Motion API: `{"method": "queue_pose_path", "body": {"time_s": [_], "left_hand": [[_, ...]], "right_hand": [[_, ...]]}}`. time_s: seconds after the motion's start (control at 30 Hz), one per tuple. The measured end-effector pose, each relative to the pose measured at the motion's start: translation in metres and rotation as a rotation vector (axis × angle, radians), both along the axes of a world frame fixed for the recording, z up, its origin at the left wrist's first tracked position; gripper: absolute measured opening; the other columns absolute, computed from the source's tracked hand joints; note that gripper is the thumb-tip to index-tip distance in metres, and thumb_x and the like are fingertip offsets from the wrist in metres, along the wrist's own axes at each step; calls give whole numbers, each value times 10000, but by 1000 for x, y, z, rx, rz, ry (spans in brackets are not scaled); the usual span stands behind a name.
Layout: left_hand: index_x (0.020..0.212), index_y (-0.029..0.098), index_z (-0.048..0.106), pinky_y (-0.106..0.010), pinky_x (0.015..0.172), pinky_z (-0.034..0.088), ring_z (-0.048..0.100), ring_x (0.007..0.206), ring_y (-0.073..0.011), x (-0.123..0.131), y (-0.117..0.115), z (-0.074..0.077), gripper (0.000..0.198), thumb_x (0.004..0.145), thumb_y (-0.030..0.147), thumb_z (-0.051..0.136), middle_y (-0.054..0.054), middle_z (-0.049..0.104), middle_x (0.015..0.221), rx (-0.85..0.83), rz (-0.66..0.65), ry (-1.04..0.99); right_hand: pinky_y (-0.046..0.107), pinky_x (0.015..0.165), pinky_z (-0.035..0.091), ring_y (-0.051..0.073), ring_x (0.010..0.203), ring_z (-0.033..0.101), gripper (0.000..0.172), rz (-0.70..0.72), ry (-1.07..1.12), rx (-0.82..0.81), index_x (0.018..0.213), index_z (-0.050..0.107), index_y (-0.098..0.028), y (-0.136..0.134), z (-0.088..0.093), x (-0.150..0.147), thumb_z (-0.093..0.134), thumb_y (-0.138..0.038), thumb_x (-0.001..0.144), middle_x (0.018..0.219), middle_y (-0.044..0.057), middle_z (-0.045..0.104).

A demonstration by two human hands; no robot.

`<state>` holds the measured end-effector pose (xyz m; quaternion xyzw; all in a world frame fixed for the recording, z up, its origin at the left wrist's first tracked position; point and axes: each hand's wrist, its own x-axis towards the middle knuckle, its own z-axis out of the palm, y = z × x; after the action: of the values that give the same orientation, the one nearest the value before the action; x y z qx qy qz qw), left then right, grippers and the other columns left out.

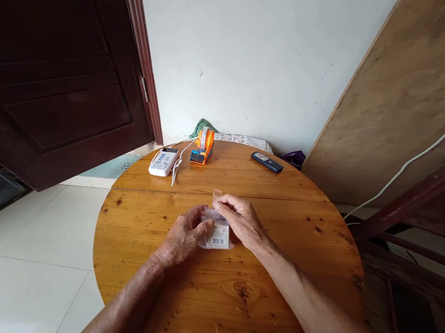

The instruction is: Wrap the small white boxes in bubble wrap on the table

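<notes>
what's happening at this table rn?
A person's left hand holds a small clear plastic packet with a barcode label, low over the round wooden table. The right hand is pinched at its upper edge, by a small clear strip; exactly what it grips is hidden. Farther back are a white corded device, an orange tape dispenser and a dark handheld device.
</notes>
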<state>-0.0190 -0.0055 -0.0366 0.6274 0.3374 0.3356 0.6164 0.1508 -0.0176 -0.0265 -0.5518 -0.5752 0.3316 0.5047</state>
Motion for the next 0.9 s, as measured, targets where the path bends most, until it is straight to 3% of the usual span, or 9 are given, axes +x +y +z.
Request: {"method": "queue_pose_path", "body": {"time_s": [0.23, 0.47, 0.67, 0.9], "left_hand": [[1390, 60, 474, -264, 642, 432, 520, 692, -145, -1, -3, 0, 622, 901, 444, 491, -36, 626, 817, 224, 104, 283], [1333, 125, 538, -308, 730, 473, 597, 804, -189, 4, -3, -5, 496, 914, 380, 464, -86, 692, 954, 361, 208, 419], [1166, 148, 623, -285, 702, 511, 614, 889, -190, 2, -4, 0, 359, 877, 332, 515, -109, 631, 1090, 436, 292, 315], [974, 175, 694, -294, 737, 493, 592, 810, -163, 1, -4, -1, 214, 823, 291, 596, -61, 610, 968, 480, 248, 323]], "right_hand": [[236, 572, 358, 128, 596, 459, 272, -15, -101, 41, 696, 578, -196, -7, -4, -5, 531, -412, 854, 627, -32, 502], [264, 604, 371, 156, 603, 489, 274, -106, -278, 43, 709, 566, -218, -4, -10, -10, 474, -423, 866, 632, -16, 545], [262, 591, 377, 158, 593, 492, 255, -93, -261, 31, 711, 592, -222, 3, -13, -7, 479, -410, 842, 613, -21, 551], [251, 582, 353, 145, 587, 446, 330, -85, -214, 33, 679, 566, -218, 3, -12, -7, 485, -487, 850, 592, -34, 488]]}}
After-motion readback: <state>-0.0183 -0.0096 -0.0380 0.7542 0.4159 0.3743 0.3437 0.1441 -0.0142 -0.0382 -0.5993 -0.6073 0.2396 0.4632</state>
